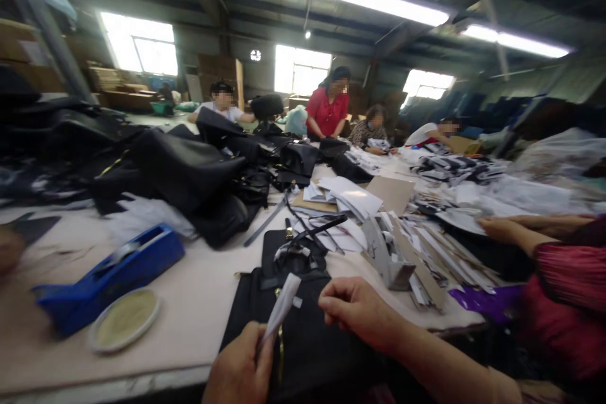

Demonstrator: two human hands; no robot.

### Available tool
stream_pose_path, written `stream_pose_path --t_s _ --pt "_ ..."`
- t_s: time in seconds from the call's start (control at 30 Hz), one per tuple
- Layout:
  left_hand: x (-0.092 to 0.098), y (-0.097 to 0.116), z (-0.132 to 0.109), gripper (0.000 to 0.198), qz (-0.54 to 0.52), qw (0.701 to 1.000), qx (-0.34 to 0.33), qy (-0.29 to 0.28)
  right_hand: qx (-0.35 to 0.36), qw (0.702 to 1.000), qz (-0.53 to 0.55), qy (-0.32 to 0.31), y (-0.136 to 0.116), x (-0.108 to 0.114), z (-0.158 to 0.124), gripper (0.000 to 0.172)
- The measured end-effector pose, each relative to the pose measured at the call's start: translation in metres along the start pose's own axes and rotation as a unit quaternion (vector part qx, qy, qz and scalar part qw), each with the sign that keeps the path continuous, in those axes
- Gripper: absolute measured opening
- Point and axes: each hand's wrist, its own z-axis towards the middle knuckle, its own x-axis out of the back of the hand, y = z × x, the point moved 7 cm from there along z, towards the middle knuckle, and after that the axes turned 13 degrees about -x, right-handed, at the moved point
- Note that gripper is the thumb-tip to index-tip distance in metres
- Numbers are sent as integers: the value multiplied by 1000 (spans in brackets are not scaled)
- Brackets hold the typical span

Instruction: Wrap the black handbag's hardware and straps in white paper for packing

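My left hand (243,363) grips a folded white strip (283,306) between thumb and fingers; whether it is paper or thin plastic I cannot tell. Under both hands lies a black bag (322,334) with a gold zipper and a handle wrapped in white material at its top. Above the bag's right side, my right hand (355,309) is closed, fingers curled to the thumb, and anything inside them is hidden. A small white tag (297,302) shows on the bag, between my hands.
Left of the bag are a blue tape dispenser (118,274) and a round shallow dish (125,320). Black bags (184,170) pile up behind. To the right stand a metal holder (386,252) and cardboard strips (435,252). A co-worker's arm (516,230) reaches in; several people work farther back.
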Motion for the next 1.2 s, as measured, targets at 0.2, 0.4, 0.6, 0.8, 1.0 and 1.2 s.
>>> stream_pose_path --t_s 0.2,0.4,0.6,0.8,1.0,1.2 --pt "5 22 -5 22 147 986 -69 25 -26 996 -11 -87 -14 -87 16 20" --pt "0 25 -7 23 197 977 -82 12 -56 997 -51 -27 5 -90 23 25" --pt "0 23 -6 21 171 981 -81 34 -65 995 -75 3 15 -85 24 23" --pt "-1 26 -7 25 159 980 -117 18 -61 993 -102 -2 11 -87 28 26" --pt "-2 22 -6 25 149 984 -93 10 16 984 -177 -13 -2 -89 16 25" --pt "2 16 -4 25 61 997 -38 27 102 965 -234 59 -10 -84 3 24"
